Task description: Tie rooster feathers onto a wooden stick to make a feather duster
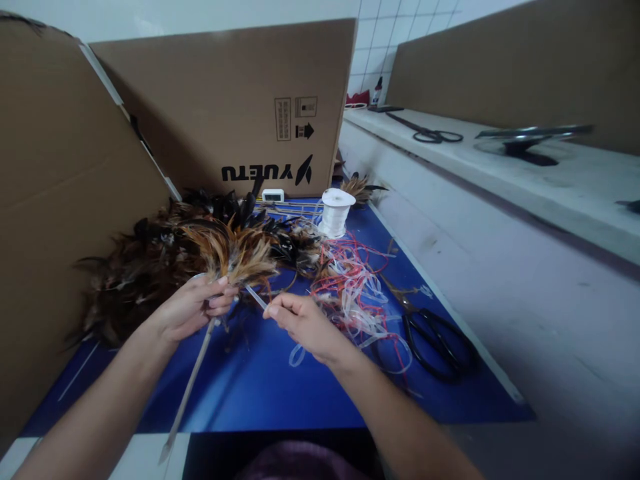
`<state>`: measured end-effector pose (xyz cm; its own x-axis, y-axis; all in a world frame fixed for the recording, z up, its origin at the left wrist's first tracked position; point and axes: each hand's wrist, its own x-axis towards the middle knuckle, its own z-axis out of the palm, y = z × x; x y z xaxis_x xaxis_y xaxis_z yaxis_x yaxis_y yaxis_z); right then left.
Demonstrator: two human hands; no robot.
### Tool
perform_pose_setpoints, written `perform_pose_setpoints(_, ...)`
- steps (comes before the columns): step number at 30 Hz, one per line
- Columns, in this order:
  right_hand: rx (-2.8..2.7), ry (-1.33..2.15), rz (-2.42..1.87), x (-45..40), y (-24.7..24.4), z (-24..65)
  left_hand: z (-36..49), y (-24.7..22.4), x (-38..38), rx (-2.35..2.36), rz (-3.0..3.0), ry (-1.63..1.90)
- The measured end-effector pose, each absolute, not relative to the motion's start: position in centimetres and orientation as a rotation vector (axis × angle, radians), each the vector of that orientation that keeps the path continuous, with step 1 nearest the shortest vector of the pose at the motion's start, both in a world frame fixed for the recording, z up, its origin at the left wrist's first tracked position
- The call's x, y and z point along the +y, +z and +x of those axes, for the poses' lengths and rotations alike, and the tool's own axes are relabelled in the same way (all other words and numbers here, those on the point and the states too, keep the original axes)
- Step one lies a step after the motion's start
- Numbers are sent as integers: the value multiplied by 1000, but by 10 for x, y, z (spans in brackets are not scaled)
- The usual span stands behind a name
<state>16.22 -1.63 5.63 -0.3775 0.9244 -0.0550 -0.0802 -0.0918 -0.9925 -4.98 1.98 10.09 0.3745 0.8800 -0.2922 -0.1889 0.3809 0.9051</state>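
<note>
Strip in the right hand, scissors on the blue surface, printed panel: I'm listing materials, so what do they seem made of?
Strip: probably soft plastic; it looks translucent with a slight sheen. Scissors: smooth black handles, perhaps plastic-coated; blades likely metal, brownish and dim. Printed panel: likely cardboard, matte brown with black print.

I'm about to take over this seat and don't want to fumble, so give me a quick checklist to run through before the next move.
1. Feather bundle gripped: ok, in the left hand, with a stick sticking out below.
2. Clear strip held: ok, pinched in the right hand and straight up to the feathers.
3. Strip secured at the bundle: cannot tell, fingers and feathers hide it.
4. Spool upright: ok, standing on the table.
5. Loose red and clear strands sorted: not ok, they lie tangled.
6. Scissors on the table: ok, lying at the right.
</note>
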Motion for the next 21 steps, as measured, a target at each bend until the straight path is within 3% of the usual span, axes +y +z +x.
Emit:
perform_pose_setpoints(12, -1323, 1643, -1035, -30, 62, 152, -47, 80, 17, 1086, 1183, 698)
perform_pose_setpoints(21, -2077, 914, -1213, -32, 99, 163, -32, 64, 12, 1189, 1308, 647)
